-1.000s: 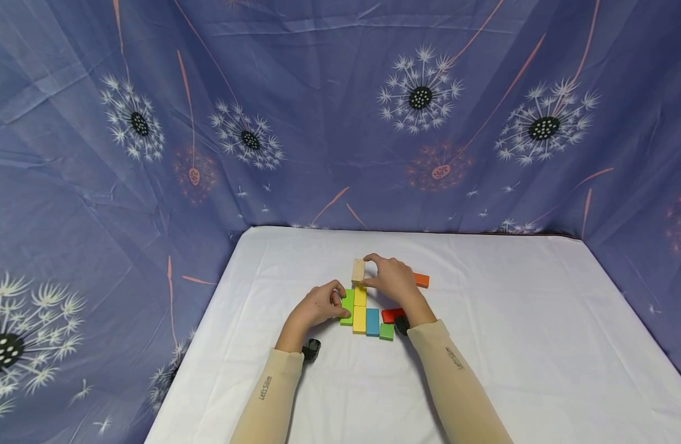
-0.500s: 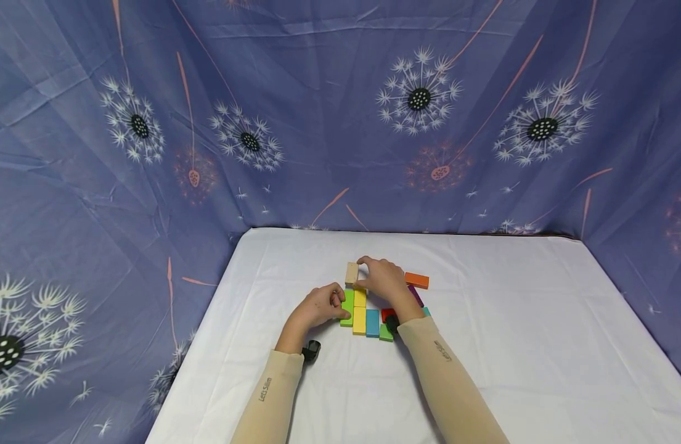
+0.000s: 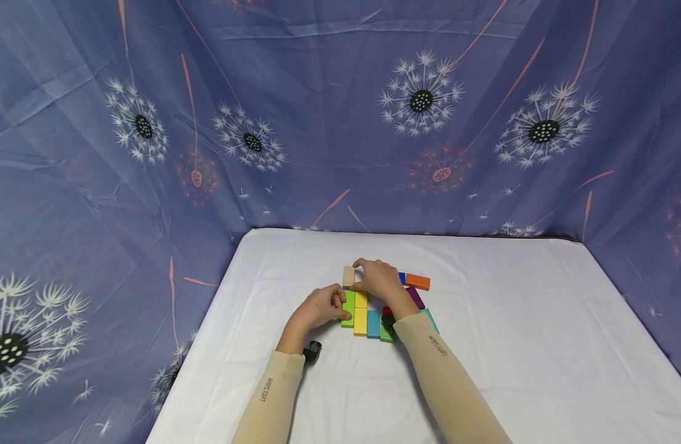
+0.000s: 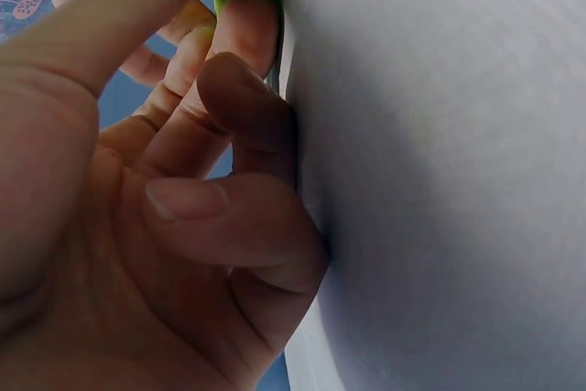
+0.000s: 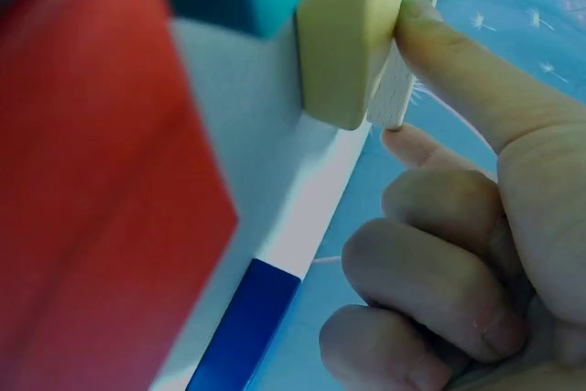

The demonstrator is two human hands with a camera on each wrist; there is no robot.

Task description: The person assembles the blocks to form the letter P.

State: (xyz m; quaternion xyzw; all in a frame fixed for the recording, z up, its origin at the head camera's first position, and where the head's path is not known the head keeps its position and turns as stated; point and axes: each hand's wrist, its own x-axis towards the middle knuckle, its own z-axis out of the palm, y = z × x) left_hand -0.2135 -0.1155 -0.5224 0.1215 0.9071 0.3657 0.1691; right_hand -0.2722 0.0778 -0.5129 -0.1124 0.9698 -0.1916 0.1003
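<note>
Shifts the plain block (image 3: 348, 277) leftward since the earlier frame, pinched by the right hand (image 3: 379, 280) just beyond the light green block (image 3: 349, 303), held by the left hand (image 3: 320, 305), with yellow blocks (image 3: 360, 322) apparently placed and orange block (image 3: 418, 282) seemingly left at right.

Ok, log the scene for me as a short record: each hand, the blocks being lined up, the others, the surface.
left hand: thumb and fingers on light green block
right hand: pinches bare wood block end to end
bare wood block: just past light green block's far end; contact unclear
right of light green block: near yellow block, far yellow block
next right: blue block, then small green block
others: red block, purple block, teal block, orange block, dark blue block
surface: white cloth
</note>
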